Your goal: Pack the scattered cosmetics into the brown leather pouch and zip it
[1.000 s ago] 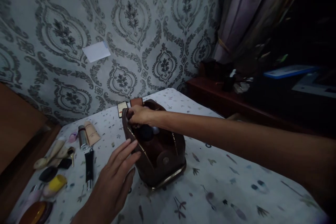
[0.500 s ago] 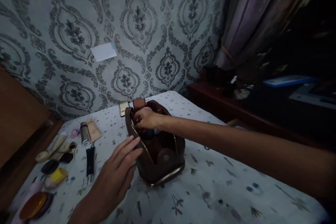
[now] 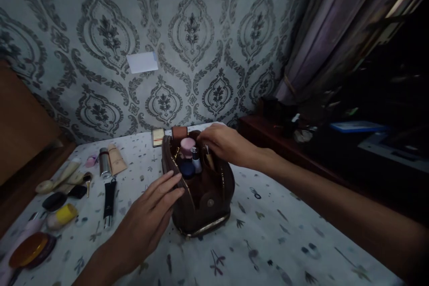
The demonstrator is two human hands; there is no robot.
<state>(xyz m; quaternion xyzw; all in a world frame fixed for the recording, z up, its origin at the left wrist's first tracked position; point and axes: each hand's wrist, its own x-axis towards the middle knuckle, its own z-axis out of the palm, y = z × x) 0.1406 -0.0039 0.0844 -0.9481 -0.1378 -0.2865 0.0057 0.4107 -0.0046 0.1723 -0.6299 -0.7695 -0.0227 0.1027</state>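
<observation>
A dark brown zip bag stands unzipped on the patterned cloth. Inside it sit a pink round container, a dark blue round item, a small bottle with a silvery top and a tan slim item along the right wall. My left hand rests its spread fingertips on the bag's left edge, holding nothing. My right hand is at the bag's back right rim, its fingers curled down and partly hidden; what they grip, if anything, cannot be made out.
Left on the cloth lie a black tube, a beige tube, a silver bottle, brushes, a yellow-capped item and an amber round case. Behind the bag is a small card-like box.
My right hand has moved from the bag's left inner side to its back right rim, uncovering the pink container and the bottle. My left hand stays at the left edge. The view has shifted slightly.
</observation>
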